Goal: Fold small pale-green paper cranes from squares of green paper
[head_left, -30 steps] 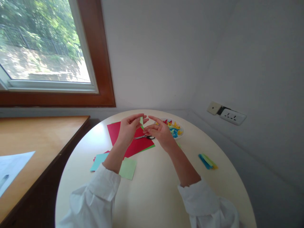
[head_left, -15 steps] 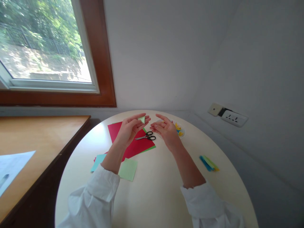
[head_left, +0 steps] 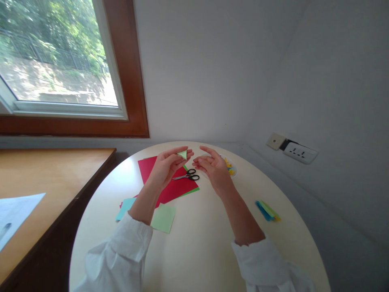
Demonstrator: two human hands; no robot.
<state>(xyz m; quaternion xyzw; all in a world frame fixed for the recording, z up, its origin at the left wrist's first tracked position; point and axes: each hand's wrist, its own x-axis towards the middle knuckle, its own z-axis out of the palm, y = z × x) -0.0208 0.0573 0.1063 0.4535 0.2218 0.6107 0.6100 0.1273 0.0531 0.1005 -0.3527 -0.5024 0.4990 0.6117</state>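
A small folded triangle of pale green paper [head_left: 182, 154] is pinched by my left hand [head_left: 166, 166], thumb against fingers. My right hand [head_left: 215, 169] hovers to the right of it, fingers apart and holding nothing that I can see. Under and between the hands, scissors [head_left: 187, 175] with black handles lie on a red paper sheet [head_left: 174, 190]; green paper [head_left: 194, 190] shows at its edge. Behind my right hand is a partly hidden plate [head_left: 234, 173] with small yellow and blue pieces.
On the round white table [head_left: 194, 255] lie a pale green square [head_left: 164, 218] and a light blue square [head_left: 125, 208], near my left forearm. Coloured paper strips [head_left: 268, 211] lie at the right. A wooden desk [head_left: 60, 174] stands left; a wall socket [head_left: 300, 152] is at right.
Both hands keep nearly the same pose. The folded green triangle has shifted very slightly to the right with my left hand.
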